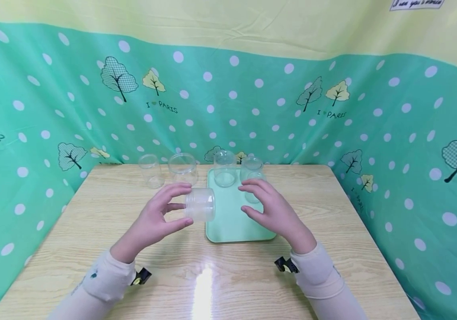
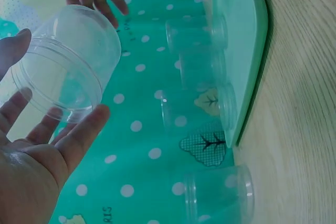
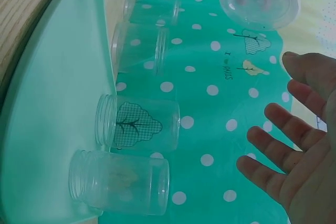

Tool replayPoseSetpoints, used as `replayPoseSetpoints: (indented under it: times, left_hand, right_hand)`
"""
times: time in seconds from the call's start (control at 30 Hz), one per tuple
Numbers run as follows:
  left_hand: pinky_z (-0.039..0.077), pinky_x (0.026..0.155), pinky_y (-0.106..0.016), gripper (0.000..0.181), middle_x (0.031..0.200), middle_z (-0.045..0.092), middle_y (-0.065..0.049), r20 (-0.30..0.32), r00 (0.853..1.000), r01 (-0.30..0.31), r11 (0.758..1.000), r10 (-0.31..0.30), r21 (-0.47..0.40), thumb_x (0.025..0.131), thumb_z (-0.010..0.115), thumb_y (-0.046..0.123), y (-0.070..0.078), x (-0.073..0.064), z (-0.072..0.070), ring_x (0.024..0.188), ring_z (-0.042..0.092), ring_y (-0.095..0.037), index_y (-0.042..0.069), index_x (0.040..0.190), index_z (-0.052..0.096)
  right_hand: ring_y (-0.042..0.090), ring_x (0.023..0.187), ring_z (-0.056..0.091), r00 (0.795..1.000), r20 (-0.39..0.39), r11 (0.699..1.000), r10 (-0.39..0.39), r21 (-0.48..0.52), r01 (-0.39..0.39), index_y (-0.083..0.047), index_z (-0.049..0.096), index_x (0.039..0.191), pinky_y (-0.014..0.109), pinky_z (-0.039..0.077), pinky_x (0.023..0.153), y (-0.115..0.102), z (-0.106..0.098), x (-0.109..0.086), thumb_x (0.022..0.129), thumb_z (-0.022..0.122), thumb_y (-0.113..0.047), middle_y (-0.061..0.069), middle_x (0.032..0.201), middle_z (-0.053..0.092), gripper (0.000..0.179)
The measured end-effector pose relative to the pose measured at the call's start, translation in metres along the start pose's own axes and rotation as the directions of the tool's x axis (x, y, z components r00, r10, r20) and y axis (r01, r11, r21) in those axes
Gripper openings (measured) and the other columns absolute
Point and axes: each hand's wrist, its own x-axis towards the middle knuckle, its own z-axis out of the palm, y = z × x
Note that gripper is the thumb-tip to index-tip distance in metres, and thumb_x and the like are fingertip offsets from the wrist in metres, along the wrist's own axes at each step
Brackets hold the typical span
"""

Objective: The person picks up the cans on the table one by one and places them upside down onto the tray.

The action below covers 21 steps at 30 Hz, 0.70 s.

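Within left grip [image 1: 155, 218], pinched clear jar [image 1: 201, 205], mouth toward palm, right grip [image 1: 275, 211] spread

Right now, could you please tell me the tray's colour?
The tray is light green, clearest in the head view.

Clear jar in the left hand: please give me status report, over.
Left hand holds clear jar on its side, raised. Right hand holds nothing. Three other jars stand on green tray, possible obstacles there.

3 jars [image 1: 224, 170] on the tray [image 1: 230, 224], 2 more jars [image 1: 183, 170] left of it.
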Motion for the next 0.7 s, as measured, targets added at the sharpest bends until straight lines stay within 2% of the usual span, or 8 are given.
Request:
replayPoseSetpoints:
  times: [0.27,0.5,0.7]
  left_hand:
    - [0.059,0.095,-0.035,0.069,0.151,0.048,-0.007,0.011,1.0,0.009,1.0,-0.009,-0.025,0.081,0.086,0.002,0.0002,-0.0005,0.0051,0.136,0.05,-0.015,0.013,0.142,0.055]
    - [0.059,0.096,-0.035,0.07,0.15,0.048,-0.012,0.011,1.0,-0.007,0.999,0.008,-0.04,0.08,0.086,0.0,-0.0008,-0.002,0.0078,0.137,0.05,-0.016,0.01,0.141,0.055]
    - [0.059,0.096,-0.036,0.07,0.149,0.049,-0.01,0.002,1.0,-0.017,0.998,0.018,-0.054,0.079,0.086,-0.002,-0.0001,-0.0027,0.0093,0.136,0.051,-0.016,0.009,0.141,0.055]
  right_hand:
    - [0.022,0.134,0.052,1.0,0.006,1.0,0.004,0.029,-0.004,-0.013,0.061,0.137,0.041,0.05,0.108,-0.001,0.0014,0.0009,0.093,0.077,-0.021,0.005,0.143,0.055,0.048]
    - [0.02,0.135,0.052,1.0,0.015,0.996,0.008,0.087,-0.01,-0.013,0.06,0.138,0.041,0.05,0.109,-0.0027,0.0019,0.0006,0.094,0.077,-0.021,0.003,0.143,0.055,0.048]
    - [0.021,0.136,0.051,1.0,0.029,0.989,0.011,0.15,-0.015,-0.015,0.058,0.14,0.042,0.049,0.11,-0.005,0.0024,-0.0003,0.094,0.077,-0.02,0.002,0.145,0.054,0.05]
